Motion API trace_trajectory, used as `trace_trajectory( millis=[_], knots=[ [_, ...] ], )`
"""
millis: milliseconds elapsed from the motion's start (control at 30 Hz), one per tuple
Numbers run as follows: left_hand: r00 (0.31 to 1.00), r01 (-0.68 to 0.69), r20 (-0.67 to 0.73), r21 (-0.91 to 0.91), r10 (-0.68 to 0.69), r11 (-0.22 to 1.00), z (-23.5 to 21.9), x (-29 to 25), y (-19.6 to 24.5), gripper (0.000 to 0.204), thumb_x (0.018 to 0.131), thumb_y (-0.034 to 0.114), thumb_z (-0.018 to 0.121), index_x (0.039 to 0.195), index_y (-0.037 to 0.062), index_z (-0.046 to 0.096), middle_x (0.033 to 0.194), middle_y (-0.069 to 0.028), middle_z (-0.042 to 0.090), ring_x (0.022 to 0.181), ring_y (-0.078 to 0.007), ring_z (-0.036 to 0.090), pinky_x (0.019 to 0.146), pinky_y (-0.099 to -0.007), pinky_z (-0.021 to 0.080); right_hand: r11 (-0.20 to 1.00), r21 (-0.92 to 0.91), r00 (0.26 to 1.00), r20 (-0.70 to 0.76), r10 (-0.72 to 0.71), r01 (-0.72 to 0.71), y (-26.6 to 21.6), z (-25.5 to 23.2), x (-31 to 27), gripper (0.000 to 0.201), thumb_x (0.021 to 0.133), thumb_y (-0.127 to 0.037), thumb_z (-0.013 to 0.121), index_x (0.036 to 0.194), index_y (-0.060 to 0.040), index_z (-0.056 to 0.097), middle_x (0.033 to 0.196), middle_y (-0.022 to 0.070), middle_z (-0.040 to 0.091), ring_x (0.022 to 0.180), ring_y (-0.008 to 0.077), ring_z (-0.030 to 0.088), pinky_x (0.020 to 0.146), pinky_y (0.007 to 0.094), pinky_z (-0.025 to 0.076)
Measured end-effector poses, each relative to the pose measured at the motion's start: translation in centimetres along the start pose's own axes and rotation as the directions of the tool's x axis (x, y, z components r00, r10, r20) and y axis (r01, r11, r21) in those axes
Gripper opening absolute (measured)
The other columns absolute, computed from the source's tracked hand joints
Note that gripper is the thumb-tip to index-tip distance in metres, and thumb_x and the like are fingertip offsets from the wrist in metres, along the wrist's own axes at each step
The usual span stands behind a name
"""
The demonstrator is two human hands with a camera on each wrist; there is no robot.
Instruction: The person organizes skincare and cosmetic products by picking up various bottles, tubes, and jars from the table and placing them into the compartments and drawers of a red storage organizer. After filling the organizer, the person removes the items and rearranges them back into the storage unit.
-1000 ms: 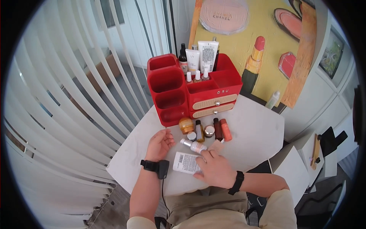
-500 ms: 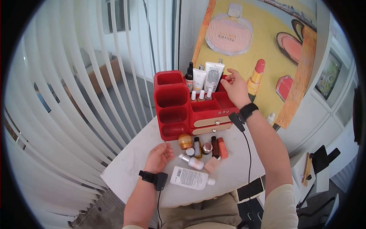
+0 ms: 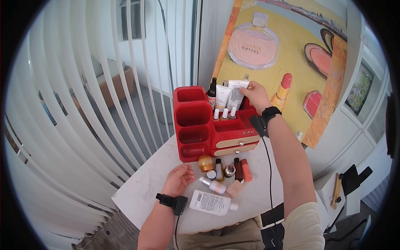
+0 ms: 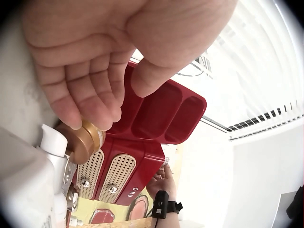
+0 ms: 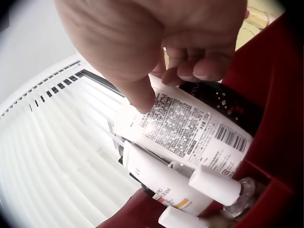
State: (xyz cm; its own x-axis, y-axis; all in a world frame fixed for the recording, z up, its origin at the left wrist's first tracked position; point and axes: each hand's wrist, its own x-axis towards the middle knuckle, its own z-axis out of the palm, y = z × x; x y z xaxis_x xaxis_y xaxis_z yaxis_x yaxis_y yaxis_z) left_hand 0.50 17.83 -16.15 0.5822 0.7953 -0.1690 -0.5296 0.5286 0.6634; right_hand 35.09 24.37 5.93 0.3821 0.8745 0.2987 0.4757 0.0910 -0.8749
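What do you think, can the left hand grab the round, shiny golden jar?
Probably yes: the left hand holds nothing and is close to the golden jar, with nothing visible between them.

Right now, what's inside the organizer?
The red organizer holds a dark bottle, a smaller white tube, a larger white tube pinched by the right hand, and three white-capped bottles. Silver tops and a black item behind the tubes are partly covered. Shut drawers hide their contents.
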Motion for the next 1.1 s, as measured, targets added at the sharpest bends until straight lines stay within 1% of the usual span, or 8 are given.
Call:
trace_trajectory(
  millis=[133, 200, 333, 500, 600, 733, 867, 1100],
  knots=[
    [1.000, 0.001, 0.019, 0.028, -0.001, 1.000, -0.3, 0.3, -0.1, 0.023, 0.100, 0.020, 0.049, 0.108, 0.0015, 0.059, 0.089, -0.0084, 0.067, 0.080, -0.0207, 0.065, 0.079, -0.0366, 0.054, 0.988, 0.116, 0.994, 0.021, -0.108, 0.105, 0.4, 0.4, 0.0, 0.022, 0.087, -0.018, 0.068, 0.101, -0.0015, 0.062, 0.075, 0.0009, 0.058, 0.055, 0.0067, 0.048, 0.044, 0.0222, 0.038],
    [1.000, 0.011, 0.026, 0.020, -0.012, 1.000, -0.3, 0.1, -0.2, 0.023, 0.100, 0.020, 0.049, 0.109, 0.0017, 0.059, 0.089, -0.0083, 0.067, 0.081, -0.0205, 0.065, 0.079, -0.0366, 0.054, 0.979, -0.026, 0.974, -0.107, -0.202, 0.200, 0.5, 0.4, 0.0, 0.023, 0.086, -0.013, 0.070, 0.101, 0.0022, 0.062, 0.078, 0.0057, 0.064, 0.059, 0.0101, 0.055, 0.047, 0.0246, 0.042],
    [0.999, 0.011, 0.034, 0.036, -0.012, 0.999, -0.4, 0.1, 0.0, 0.024, 0.100, 0.020, 0.047, 0.110, 0.0019, 0.059, 0.090, -0.0081, 0.067, 0.081, -0.0203, 0.064, 0.079, -0.0364, 0.053, 0.986, 0.057, 0.964, -0.229, -0.138, 0.155, -1.8, -1.5, -2.0, 0.023, 0.087, -0.015, 0.069, 0.099, 0.0032, 0.062, 0.076, 0.0054, 0.062, 0.058, 0.0095, 0.056, 0.049, 0.0245, 0.044],
    [1.000, 0.000, 0.031, 0.055, -0.002, 0.998, -0.1, 0.0, 0.0, 0.025, 0.100, 0.021, 0.047, 0.111, 0.0019, 0.058, 0.090, -0.0076, 0.066, 0.081, -0.0199, 0.064, 0.080, -0.0361, 0.053, 0.899, 0.324, 0.907, -0.392, -0.156, 0.294, -2.3, -6.7, -7.2, 0.020, 0.090, -0.020, 0.066, 0.089, -0.0017, 0.059, 0.067, 0.0015, 0.055, 0.054, 0.0082, 0.052, 0.048, 0.0238, 0.044],
    [1.000, 0.006, 0.030, 0.063, -0.008, 0.998, -0.1, 0.0, 0.1, 0.025, 0.100, 0.022, 0.048, 0.110, 0.0023, 0.058, 0.089, -0.0072, 0.066, 0.081, -0.0194, 0.064, 0.080, -0.0358, 0.053, 0.874, 0.473, 0.947, -0.317, 0.052, 0.111, -0.9, -8.7, -13.9, 0.017, 0.093, -0.018, 0.061, 0.086, -0.0047, 0.055, 0.062, -0.0011, 0.048, 0.050, 0.0079, 0.047, 0.047, 0.0240, 0.042],
    [1.000, 0.003, 0.018, 0.056, -0.004, 0.998, 0.2, 0.0, 0.1, 0.022, 0.099, 0.020, 0.049, 0.110, 0.0021, 0.058, 0.089, -0.0077, 0.066, 0.081, -0.0195, 0.064, 0.079, -0.0352, 0.054, 0.806, 0.527, 0.921, -0.105, 0.375, -0.268, 5.2, -9.7, -23.8, 0.011, 0.094, -0.013, 0.056, 0.088, -0.0037, 0.055, 0.067, 0.0029, 0.060, 0.047, 0.0080, 0.052, 0.042, 0.0229, 0.044],
    [1.000, -0.012, -0.012, 0.071, 0.013, 0.997, 0.3, 0.0, -0.1, 0.021, 0.099, 0.017, 0.050, 0.110, 0.0013, 0.058, 0.089, -0.0086, 0.066, 0.081, -0.0201, 0.064, 0.079, -0.0349, 0.054, 0.614, 0.553, 0.741, 0.008, 0.671, -0.562, 11.9, -8.6, -32.1, 0.013, 0.094, -0.016, 0.056, 0.095, -0.0035, 0.052, 0.076, 0.0042, 0.059, 0.056, 0.0099, 0.055, 0.049, 0.0268, 0.051],
    [0.999, -0.035, -0.010, 0.180, 0.038, 0.983, 0.0, -0.1, -0.6, 0.024, 0.100, 0.021, 0.048, 0.113, 0.0037, 0.057, 0.092, -0.0069, 0.063, 0.083, -0.0193, 0.062, 0.080, -0.0359, 0.053, 0.543, 0.546, 0.686, 0.082, 0.723, -0.637, 12.4, -7.6, -34.7, 0.018, 0.096, -0.020, 0.056, 0.097, -0.0026, 0.051, 0.082, 0.0067, 0.062, 0.063, 0.0122, 0.059, 0.057, 0.0287, 0.056]
  ],
)
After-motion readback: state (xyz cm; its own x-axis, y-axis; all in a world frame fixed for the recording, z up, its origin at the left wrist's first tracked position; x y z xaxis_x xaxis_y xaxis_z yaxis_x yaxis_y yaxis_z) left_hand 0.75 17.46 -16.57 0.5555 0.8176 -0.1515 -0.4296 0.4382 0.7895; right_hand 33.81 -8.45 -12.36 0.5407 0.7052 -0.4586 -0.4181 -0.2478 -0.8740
